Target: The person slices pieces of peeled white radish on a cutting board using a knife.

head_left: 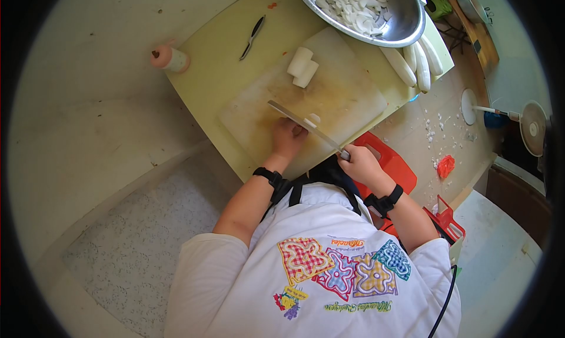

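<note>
My right hand point(360, 163) is closed round the handle of a knife point(306, 125), whose long blade reaches up and left over the cutting board point(244, 100). Beside the blade, my left hand point(288, 139) is closed with its fingers bent; what it holds is mostly hidden behind fingers and blade. Small white slices point(312, 120) lie against the far side of the blade. Two short white peeled pieces point(302, 67) rest side by side farther up the board.
A steel bowl point(403, 35) of white slices stands at the table's far right, with several long white peeled vegetables point(422, 67) below it. A peeler point(253, 38) and a pink-capped bottle point(172, 58) are at the left. A red stool point(394, 167) stands near my right hand.
</note>
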Motion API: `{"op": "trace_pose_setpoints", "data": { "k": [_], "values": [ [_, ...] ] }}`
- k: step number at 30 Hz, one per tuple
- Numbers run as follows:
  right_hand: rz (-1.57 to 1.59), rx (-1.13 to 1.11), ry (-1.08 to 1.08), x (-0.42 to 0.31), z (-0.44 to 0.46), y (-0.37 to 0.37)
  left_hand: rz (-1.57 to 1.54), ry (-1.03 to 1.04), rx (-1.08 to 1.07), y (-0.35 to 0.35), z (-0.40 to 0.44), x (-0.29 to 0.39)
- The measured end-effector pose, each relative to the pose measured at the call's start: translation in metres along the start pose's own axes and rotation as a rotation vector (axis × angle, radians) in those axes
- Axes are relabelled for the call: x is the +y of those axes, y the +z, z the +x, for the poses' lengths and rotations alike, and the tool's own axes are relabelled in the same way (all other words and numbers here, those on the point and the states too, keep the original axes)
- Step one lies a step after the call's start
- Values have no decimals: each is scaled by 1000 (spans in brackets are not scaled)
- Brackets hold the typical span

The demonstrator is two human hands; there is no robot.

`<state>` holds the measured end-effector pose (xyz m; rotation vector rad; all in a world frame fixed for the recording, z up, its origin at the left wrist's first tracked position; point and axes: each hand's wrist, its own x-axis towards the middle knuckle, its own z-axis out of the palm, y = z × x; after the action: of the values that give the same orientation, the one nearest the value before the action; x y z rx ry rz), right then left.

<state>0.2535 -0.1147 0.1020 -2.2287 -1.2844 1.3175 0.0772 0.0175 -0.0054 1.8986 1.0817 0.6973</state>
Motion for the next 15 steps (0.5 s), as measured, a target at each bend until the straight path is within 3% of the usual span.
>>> {"op": "trace_pose_setpoints", "data": {
  "k": [15],
  "values": [
    [-2, -41, -20, -22, 30, 5, 52, -32, -74, -3, 1, -4]
  ]
}}
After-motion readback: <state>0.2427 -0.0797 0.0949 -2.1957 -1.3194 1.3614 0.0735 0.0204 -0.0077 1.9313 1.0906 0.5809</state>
